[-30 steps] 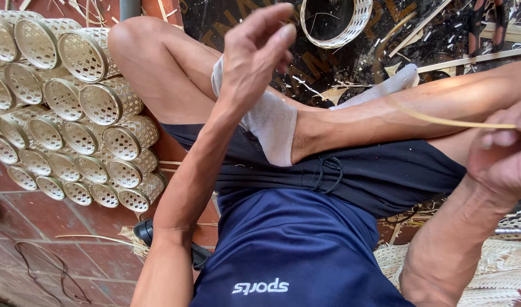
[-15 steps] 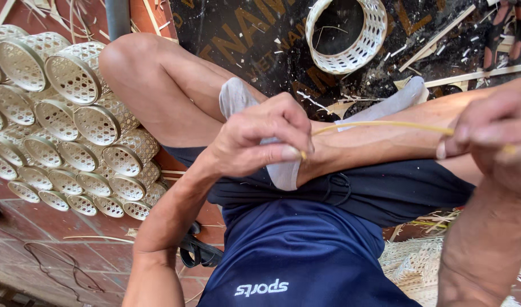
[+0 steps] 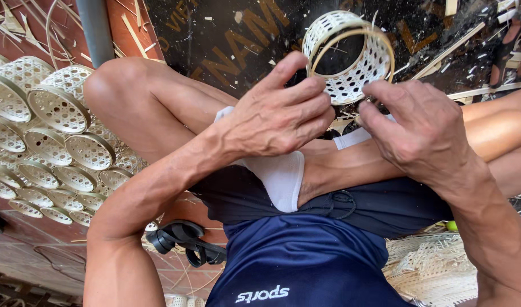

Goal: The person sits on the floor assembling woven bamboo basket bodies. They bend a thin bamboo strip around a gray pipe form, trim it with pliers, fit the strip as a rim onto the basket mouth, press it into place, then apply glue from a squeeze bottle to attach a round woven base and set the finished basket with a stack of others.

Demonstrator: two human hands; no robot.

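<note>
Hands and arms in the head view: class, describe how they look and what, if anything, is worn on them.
Both arms are bare from the elbow down: no sleeves, gloves, watch or rings visible. The left hand and right hand look sinewy, with raised veins and tendons along the backs and lean forearms. Fingernails are short. Clothing starts only at the torso, a dark blue sports shirt.

both hands crowd the small woven basket point(image 3: 351, 54) at 12 o'clock, the left hand point(image 3: 277, 116) touching its rim and the right hand point(image 3: 411, 128) just beside it, little gap between. at 9 o'clock stacked woven baskets point(image 3: 56, 142) block the way. bamboo strips point(image 3: 459, 48) litter the dark floor mat point(image 3: 226, 40) at 1 o'clock. black sandals point(image 3: 186, 241) lie at 7 o'clock.
</note>
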